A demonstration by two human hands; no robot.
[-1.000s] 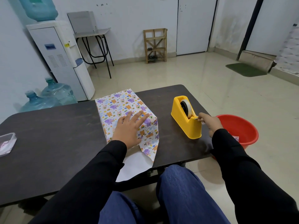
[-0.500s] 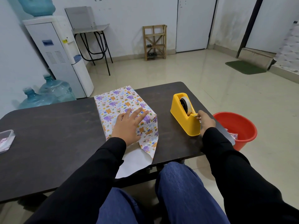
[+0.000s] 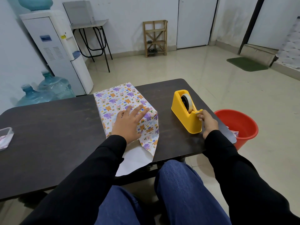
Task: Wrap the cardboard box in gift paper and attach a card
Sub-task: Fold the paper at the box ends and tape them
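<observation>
Knees (image 3: pixel 178 192) in blue denim, nearest my view, under the near edge of the dark table (image 3: pixel 56 127); black sleeves run from both lower corners onto it.

Gift paper flap (image 3: pixel 134 159), white underside up, lies loose and unfolded at the box's near end and overhangs the table's near edge.

Left hand (image 3: pixel 128 125): palm down on top of the cardboard box (image 3: pixel 116 98), fingers straight and slightly spread, pressing the printed animal-pattern paper flat. The box sits mid-table, its top and right side already covered in the paper.

Right hand (image 3: pixel 208 123): fingers curled, thumb and forefinger pinching the tape end (image 3: pixel 197 113) at the cutter of the yellow tape dispenser (image 3: pixel 183 114). The dispenser stands on the table right of the box, apart from it, tape roll (image 3: pixel 186 101) seated in its slot.

Clear plastic container (image 3: pixel 5 138), at the table's left edge; I cannot make out its contents.

Red bucket (image 3: pixel 240 124), on the floor just beyond the table's right end, paper scraps inside.

Blue water jugs (image 3: pixel 53 86), two, on the floor far left, beside a white water dispenser (image 3: pixel 56 51).

Folding table (image 3: pixel 90 25), wooden rack (image 3: pixel 155 38) and white door (image 3: pixel 194 21), along the far wall.

Green mat (image 3: pixel 246 64), far right on the floor.
</observation>
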